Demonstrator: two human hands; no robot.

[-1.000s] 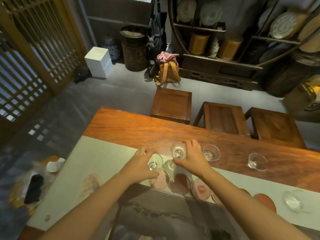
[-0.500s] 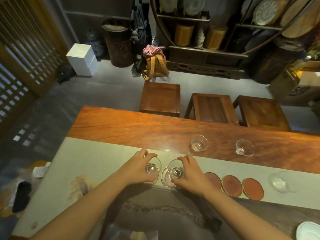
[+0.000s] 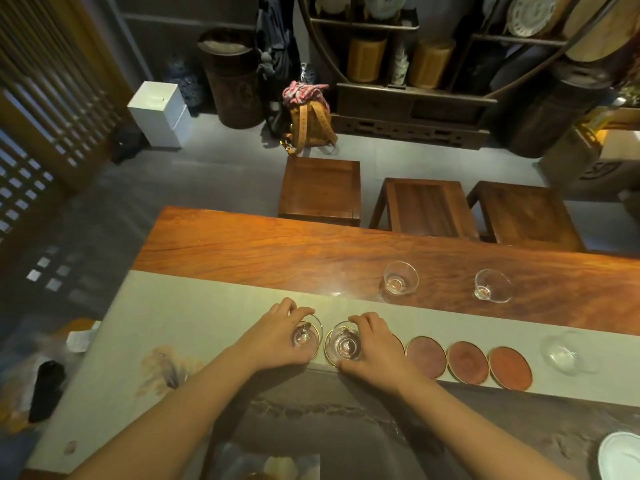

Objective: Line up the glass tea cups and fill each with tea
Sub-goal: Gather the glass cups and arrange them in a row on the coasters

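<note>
My left hand [image 3: 277, 337] grips a small glass cup [image 3: 304, 337] that rests on a gold-rimmed coaster on the pale table runner [image 3: 194, 306]. Beside it my right hand [image 3: 375, 344] holds a second glass cup [image 3: 345, 344] on the neighbouring coaster. To the right runs a row of reddish round coasters [image 3: 467, 360], bare on top. Two more glass cups [image 3: 400, 282] [image 3: 491, 285] stand on the wooden table behind, and another glass cup [image 3: 562, 353] sits at the right end of the runner. All cups look empty.
The long wooden table [image 3: 277, 244] has three wooden stools [image 3: 320, 188] behind it. A dark stone tea tray [image 3: 346, 427] lies right in front of me. A white dish [image 3: 621, 457] shows at the bottom right. Shelves with plates and jars fill the back wall.
My right hand brought its cup down from above the table onto a coaster next to the left cup. The view shifted left and down, showing more coasters to the right.
</note>
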